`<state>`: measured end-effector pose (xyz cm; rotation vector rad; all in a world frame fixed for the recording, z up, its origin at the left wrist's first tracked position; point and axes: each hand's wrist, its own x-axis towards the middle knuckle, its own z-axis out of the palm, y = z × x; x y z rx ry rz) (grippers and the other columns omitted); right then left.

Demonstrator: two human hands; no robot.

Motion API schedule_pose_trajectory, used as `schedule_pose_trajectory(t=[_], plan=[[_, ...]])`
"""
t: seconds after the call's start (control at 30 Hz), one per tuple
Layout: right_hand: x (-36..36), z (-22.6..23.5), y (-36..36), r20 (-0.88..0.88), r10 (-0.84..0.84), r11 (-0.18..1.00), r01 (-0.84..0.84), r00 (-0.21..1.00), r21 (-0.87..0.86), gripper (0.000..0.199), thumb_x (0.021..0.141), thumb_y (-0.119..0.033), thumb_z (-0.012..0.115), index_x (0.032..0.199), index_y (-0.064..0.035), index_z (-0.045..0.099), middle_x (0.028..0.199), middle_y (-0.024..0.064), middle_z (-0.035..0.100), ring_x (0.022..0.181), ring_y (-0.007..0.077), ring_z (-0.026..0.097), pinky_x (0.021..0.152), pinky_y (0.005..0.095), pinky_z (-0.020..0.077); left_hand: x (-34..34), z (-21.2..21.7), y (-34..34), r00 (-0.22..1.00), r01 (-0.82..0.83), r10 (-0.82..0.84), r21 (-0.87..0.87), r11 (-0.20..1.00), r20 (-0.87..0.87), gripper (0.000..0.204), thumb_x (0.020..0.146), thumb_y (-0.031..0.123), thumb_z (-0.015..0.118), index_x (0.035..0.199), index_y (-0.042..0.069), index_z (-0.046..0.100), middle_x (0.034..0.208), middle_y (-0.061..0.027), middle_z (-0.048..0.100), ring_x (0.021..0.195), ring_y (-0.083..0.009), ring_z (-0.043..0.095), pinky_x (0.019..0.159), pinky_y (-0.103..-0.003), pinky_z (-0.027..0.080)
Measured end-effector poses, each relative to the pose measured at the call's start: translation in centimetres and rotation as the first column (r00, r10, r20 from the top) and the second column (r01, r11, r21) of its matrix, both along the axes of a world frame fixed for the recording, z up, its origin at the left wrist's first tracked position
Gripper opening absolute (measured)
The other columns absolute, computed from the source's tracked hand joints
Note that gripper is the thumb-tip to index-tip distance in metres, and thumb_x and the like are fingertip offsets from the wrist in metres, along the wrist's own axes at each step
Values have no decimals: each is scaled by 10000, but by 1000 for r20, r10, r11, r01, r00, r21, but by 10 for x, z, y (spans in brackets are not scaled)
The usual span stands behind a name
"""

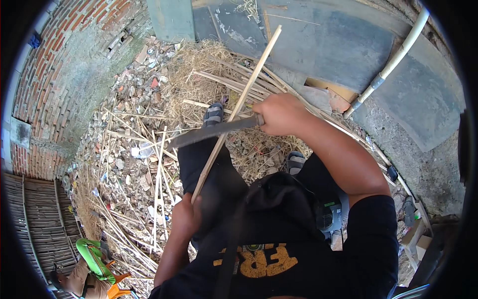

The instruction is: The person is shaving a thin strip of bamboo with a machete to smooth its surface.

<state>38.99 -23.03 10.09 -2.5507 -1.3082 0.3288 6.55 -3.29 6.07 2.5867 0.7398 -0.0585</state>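
Observation:
A long, pale bamboo strip (249,85) slants up and away from me, its lower end closed in my left hand (186,215) near my left thigh. In my right hand (282,114) is the handle of a machete. The dark machete blade (211,132) points left and lies across the middle of the strip, touching it or very near it. Both hands are closed. Below the strip are my sandalled left foot (213,114) and my dark trouser leg (209,159).
Cut bamboo strips (239,82) and straw-like shavings (196,65) lie ahead over rubble (142,89). A brick wall (55,74) stands left, grey boards (328,35) and a pale pole (398,55) right. At lower left sits another person (92,264) in green by an orange stool (118,289).

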Motion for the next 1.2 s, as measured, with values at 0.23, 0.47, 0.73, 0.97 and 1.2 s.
schedule_pose_trajectory(t=[0.23, 0.47, 0.73, 0.97, 1.2], plan=[[16, -5, -3, -53, -56, 998, 58, 997, 23, 151, 730, -177, 679, 866, -121, 714, 829, 118, 704, 839, 308, 696, 725, 478, 547, 4, -4, -4, 1000, -18, 18, 16, 1000, 25, 310, 1010, 237, 532, 843, -23, 559, 675, -285, 598, 679, -499, 609, 597, -535, 443], [32, -10, -9, -119, -113, 992, 120, 986, 46, 225, 713, -178, 701, 910, -70, 700, 766, 168, 685, 798, 349, 689, 714, 474, 542, 10, -1, -7, 1000, -4, 4, 29, 1000, 0, 302, 988, 265, 565, 847, -1, 550, 693, -298, 619, 701, -513, 627, 639, -565, 485], [-4, 11, 1, 56, 25, 999, -23, 998, -36, 208, 740, -194, 693, 931, -115, 724, 832, 136, 696, 876, 329, 693, 766, 469, 557, -3, -9, 0, 1000, -9, 9, 82, 997, 1, 295, 983, 267, 573, 845, 8, 549, 678, -290, 617, 686, -512, 625, 627, -566, 486], [31, -7, -1, -82, -129, 991, 132, 988, 29, 216, 732, -196, 705, 938, -132, 729, 886, 115, 716, 892, 316, 698, 773, 462, 555, 4, -7, -8, 999, -22, 19, 58, 998, 49, 283, 978, 249, 579, 833, 7, 550, 668, -289, 611, 677, -506, 627, 611, -563, 484], [19, 8, -12, 114, 35, 998, -41, 993, 52, 236, 718, -177, 676, 922, -61, 700, 791, 175, 689, 808, 377, 677, 733, 471, 539, 1, -8, -8, 998, -57, 56, 86, 995, 15, 280, 974, 253, 581, 836, 11, 556, 686, -295, 617, 688, -506, 630, 614, -565, 483]])
